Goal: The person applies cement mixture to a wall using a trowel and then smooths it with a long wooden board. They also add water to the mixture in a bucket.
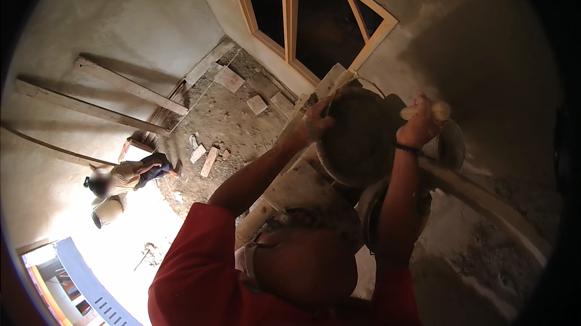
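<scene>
My left hand (316,121) grips the rim of a round, mortar-smeared bucket (351,176), with the thumb over its edge. Grey mortar (358,135) shows inside. At the bucket's right side, my right hand (422,121) is closed round the thick, pale wooden handle (441,110) of a trowel. Its dark, mortar-coated blade (393,107) reaches over the bucket's rim, and part of it blends into the mortar. A dark band circles my right wrist.
Another bucket (451,147) stands just beyond my right wrist. A long pole (478,199) runs to the lower right. Ahead is a wooden window frame (289,17). Planks (130,84) lean on the left wall; bricks (209,161) litter the dirt floor. A person (130,175) is at far left.
</scene>
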Demonstrator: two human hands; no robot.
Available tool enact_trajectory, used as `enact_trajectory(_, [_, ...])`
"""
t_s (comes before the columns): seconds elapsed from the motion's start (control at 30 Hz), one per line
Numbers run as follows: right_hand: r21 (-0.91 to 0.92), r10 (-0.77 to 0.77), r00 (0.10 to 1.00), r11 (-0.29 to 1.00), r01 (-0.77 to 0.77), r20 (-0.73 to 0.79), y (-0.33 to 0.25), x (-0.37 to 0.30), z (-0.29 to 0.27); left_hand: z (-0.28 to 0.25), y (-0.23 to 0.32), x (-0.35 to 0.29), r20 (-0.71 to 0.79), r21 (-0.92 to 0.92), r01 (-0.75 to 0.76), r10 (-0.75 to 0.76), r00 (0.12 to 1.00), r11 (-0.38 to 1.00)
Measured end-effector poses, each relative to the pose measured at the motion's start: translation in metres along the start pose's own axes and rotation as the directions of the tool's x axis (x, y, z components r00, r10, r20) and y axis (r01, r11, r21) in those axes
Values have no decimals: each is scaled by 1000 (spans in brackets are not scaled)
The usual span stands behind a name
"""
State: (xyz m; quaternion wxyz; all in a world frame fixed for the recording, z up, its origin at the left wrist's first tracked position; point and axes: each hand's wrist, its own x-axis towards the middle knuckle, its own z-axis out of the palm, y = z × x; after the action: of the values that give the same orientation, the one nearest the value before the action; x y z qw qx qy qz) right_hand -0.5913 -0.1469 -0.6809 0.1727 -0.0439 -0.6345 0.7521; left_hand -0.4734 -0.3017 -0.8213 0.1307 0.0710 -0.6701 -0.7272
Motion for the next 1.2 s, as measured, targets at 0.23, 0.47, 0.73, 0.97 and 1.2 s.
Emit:
enact_trajectory(0.23, [53,82,933,993,-107,349,41,-40,15,-1,-16,5,15,203,-208,210,978,957])
enact_trajectory(0.47, [-67,231,392,919,-389,890,29,-56,-6,-13,-69,7,78,506,-513,556,828,694])
enact_trajectory(0.73, [-36,81,167,966,-255,983,-9,-24,-47,-1,-16,-17,-26,505,-252,306,952,826])
enact_trajectory(0.97, [82,-87,856,995,53,510,41,-7,-34,28,-6,-51,-278,129,45,-7,960,991])
enact_trajectory(1.2, [113,389,897,902,-417,209,85,-23,-54,36,-3,-50,-332,62,109,-82,940,992])
